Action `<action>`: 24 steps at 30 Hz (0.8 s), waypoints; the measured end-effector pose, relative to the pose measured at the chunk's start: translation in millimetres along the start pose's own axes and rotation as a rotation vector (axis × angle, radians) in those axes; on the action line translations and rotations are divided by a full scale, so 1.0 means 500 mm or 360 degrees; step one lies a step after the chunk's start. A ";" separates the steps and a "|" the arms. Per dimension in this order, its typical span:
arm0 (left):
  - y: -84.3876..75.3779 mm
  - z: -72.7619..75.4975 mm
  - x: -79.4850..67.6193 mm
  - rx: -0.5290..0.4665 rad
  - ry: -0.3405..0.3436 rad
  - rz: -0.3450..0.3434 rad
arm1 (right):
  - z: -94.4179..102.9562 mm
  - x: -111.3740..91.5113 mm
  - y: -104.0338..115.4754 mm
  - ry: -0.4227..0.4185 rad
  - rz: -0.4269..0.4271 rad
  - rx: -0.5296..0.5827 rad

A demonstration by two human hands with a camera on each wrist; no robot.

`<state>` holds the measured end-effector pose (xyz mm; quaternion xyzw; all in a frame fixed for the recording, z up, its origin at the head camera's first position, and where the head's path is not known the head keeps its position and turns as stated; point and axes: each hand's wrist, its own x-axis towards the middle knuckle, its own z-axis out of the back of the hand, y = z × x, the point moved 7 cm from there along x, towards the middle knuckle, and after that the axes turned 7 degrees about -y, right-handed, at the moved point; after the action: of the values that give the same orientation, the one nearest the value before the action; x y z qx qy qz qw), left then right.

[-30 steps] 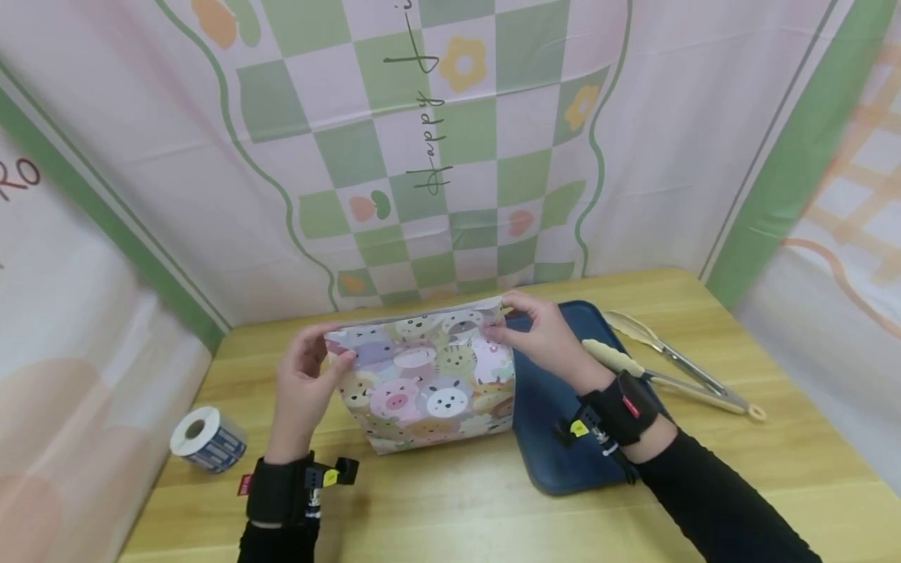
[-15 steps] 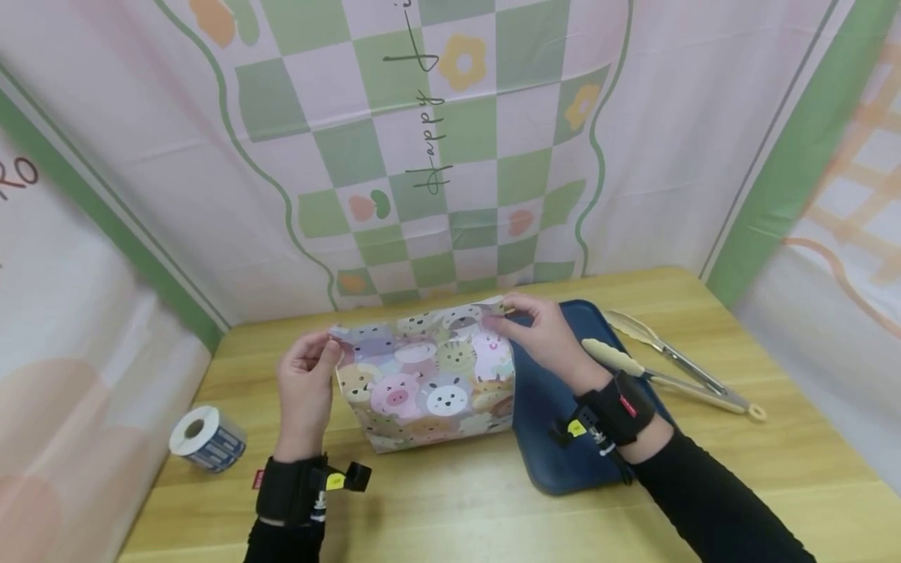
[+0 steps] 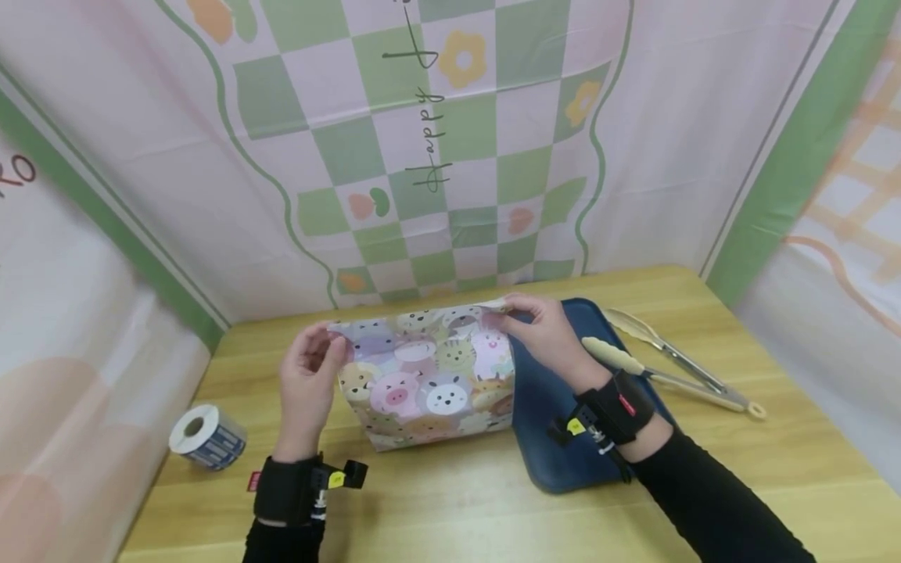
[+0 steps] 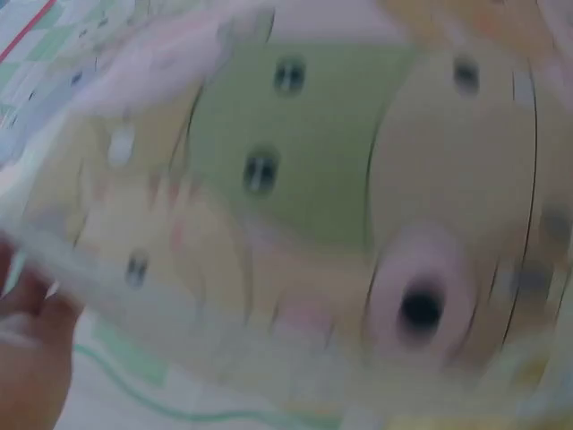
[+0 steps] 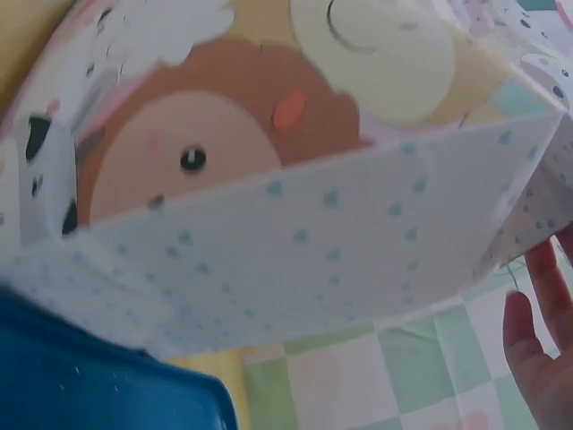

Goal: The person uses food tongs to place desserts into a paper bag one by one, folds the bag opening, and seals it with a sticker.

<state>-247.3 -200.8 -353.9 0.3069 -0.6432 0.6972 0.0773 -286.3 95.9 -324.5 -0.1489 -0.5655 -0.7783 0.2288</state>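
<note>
A paper bag (image 3: 429, 383) printed with pastel cartoon animals stands on the table in the head view. My left hand (image 3: 308, 375) pinches its top left corner, thumb in front and fingers behind. At the top right corner, my right hand (image 3: 545, 336) grips the rim between thumb and fingers. The bag's print (image 4: 295, 134) fills most of the blurred left wrist view, with part of the left hand (image 4: 36, 358) at the lower left. In the right wrist view the bag's white side (image 5: 313, 260) shows small teal hearts, and the right hand (image 5: 542, 349) is at the right edge. The bag's inside is hidden.
A dark blue tray (image 3: 556, 438) lies right of the bag, partly under the right forearm. Tongs (image 3: 686, 367) with cream tips rest spread at the tray's right. On the left stands a roll of blue and white labels (image 3: 209, 438). A printed curtain (image 3: 450, 156) hangs behind the wooden table.
My left hand has shifted slightly right at the bag's corner, and its thumb has moved along the rim. The dark gap along the bag's top has narrowed. The right hand has barely moved.
</note>
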 end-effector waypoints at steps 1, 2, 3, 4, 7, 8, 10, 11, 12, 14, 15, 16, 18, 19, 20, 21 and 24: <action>0.000 -0.004 0.000 0.0048 0.0094 0.0008 | 0.001 0.001 -0.003 0.0010 -0.0016 -0.0005; 0.000 -0.009 0.000 0.0084 0.0192 0.0024 | 0.001 0.001 -0.005 0.0025 -0.0025 -0.0018; 0.000 -0.013 -0.001 0.0122 0.0284 0.0032 | 0.002 0.001 -0.009 0.0045 -0.0036 -0.0029; 0.000 -0.017 -0.002 0.0147 0.0364 0.0044 | 0.003 0.002 -0.017 0.0067 -0.0052 -0.0033; 0.001 -0.023 -0.006 0.0149 0.0502 0.0084 | 0.003 0.004 -0.038 0.0127 -0.0063 -0.0063; 0.000 -0.024 -0.006 0.0144 0.0510 0.0086 | 0.003 0.006 -0.044 0.0143 -0.0051 -0.0068; 0.002 -0.024 -0.005 0.0131 0.0477 0.0103 | 0.002 0.008 -0.055 0.0147 -0.0009 -0.0085; 0.004 -0.023 -0.005 0.0125 0.0454 0.0110 | 0.002 0.008 -0.056 0.0136 0.0034 -0.0107; 0.006 -0.023 -0.004 0.0126 0.0426 0.0123 | 0.002 0.008 -0.056 0.0118 0.0079 -0.0119; 0.010 -0.021 -0.004 0.0138 0.0365 0.0137 | 0.003 0.008 -0.052 0.0066 0.0183 -0.0162; 0.014 -0.020 -0.004 0.0144 0.0335 0.0148 | 0.003 0.007 -0.050 0.0038 0.0234 -0.0179; 0.015 -0.019 -0.004 0.0147 0.0311 0.0151 | 0.003 0.007 -0.048 0.0010 0.0284 -0.0196; 0.018 -0.017 -0.004 0.0151 0.0274 0.0152 | 0.004 0.006 -0.043 -0.0040 0.0376 -0.0221; 0.019 -0.017 -0.004 0.0150 0.0261 0.0149 | 0.004 0.006 -0.041 -0.0061 0.0426 -0.0239; 0.020 -0.017 -0.004 0.0140 0.0256 0.0146 | 0.004 0.005 -0.038 -0.0075 0.0471 -0.0247; 0.020 -0.017 -0.004 0.0123 0.0252 0.0138 | 0.004 0.005 -0.035 -0.0086 0.0521 -0.0259; 0.019 -0.020 -0.005 0.0062 0.0273 0.0094 | 0.003 0.003 -0.027 -0.0087 0.0658 -0.0267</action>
<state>-253.3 -192.2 -363.2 0.2284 -0.6294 0.7353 0.1054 -294.4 100.6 -334.2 -0.3013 -0.4620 -0.7548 0.3549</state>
